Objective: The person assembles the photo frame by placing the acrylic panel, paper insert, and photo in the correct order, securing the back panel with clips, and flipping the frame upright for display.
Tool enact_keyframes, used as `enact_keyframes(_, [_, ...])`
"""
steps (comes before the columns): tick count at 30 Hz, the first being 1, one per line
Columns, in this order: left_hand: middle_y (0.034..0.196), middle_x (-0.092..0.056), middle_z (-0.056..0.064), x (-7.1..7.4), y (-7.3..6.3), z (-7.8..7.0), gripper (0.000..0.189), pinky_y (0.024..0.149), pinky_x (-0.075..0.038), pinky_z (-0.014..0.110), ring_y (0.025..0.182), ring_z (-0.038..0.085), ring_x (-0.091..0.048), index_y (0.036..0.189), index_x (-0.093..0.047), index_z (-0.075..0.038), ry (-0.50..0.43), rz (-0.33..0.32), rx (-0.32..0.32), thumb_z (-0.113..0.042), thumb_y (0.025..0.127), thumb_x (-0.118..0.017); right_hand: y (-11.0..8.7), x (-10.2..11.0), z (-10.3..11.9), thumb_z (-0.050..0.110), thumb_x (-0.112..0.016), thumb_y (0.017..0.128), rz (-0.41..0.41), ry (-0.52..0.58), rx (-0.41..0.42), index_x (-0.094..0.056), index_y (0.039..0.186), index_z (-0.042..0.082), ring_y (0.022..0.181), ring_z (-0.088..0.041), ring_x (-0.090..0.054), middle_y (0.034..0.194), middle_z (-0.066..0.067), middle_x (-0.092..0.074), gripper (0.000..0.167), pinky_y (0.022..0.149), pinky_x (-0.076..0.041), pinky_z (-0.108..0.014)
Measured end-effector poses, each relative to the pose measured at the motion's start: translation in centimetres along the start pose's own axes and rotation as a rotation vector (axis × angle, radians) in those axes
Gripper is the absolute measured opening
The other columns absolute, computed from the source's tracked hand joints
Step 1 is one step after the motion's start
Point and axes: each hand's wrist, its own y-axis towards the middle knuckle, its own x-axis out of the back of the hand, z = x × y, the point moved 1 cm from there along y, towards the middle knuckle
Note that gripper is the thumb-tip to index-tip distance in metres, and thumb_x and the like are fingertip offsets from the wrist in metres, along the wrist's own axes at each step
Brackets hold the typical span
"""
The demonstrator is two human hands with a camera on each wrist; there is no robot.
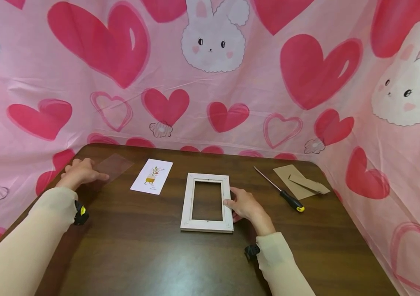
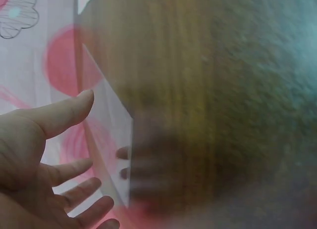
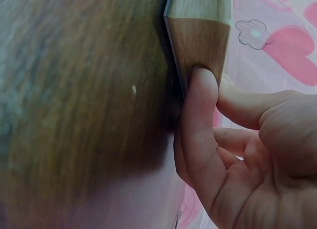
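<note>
My left hand (image 1: 79,172) is over the far left of the table, beside a thin clear sheet (image 1: 116,165). In the left wrist view its thumb and fingers are spread apart, next to the reflective sheet (image 2: 113,103). My right hand (image 1: 248,204) holds the right side of a white picture frame (image 1: 187,201), thumb on top and fingers at the outer edge. The frame lies in mid-table with an open middle. In the right wrist view, a fingertip presses the side of the frame (image 3: 198,38). A white card with a drawing (image 1: 155,174) lies between the sheet and the frame.
A screwdriver (image 1: 289,200) with a black and yellow handle lies to the right of the frame. Beyond it is a brown backing board (image 1: 293,189) with a folded strip on it. Pink heart-printed cloth (image 1: 228,144) hangs around the dark wooden table (image 1: 139,255).
</note>
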Motion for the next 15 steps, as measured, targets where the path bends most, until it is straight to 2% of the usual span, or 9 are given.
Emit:
enact_keyframes(9, [0.117,-0.031,0.049,0.22,0.0,0.11,0.098,0.098,-0.036,0.08,0.114,0.066,-0.029,0.132,-0.031,0.027,0.049,0.055,0.057,-0.048,0.09,-0.079,-0.05,0.25,0.07,0.017,-0.07,0.104,-0.001,-0.021,0.001,-0.04,0.162,0.002,0.059,-0.023,-0.067,0.094,-0.016,-0.061,0.067,0.055,-0.062,-0.036])
enact_keyframes(15, [0.115,-0.033,0.049,0.51,-0.04,0.26,0.108,0.096,-0.043,0.076,0.111,0.064,-0.031,0.129,-0.026,0.029,0.053,0.115,0.084,-0.053,0.086,-0.081,-0.14,0.27,-0.01,0.017,-0.069,0.105,-0.003,-0.022,0.004,-0.039,0.162,0.002,0.059,-0.023,-0.067,0.095,-0.016,-0.061,0.066,0.055,-0.062,-0.037])
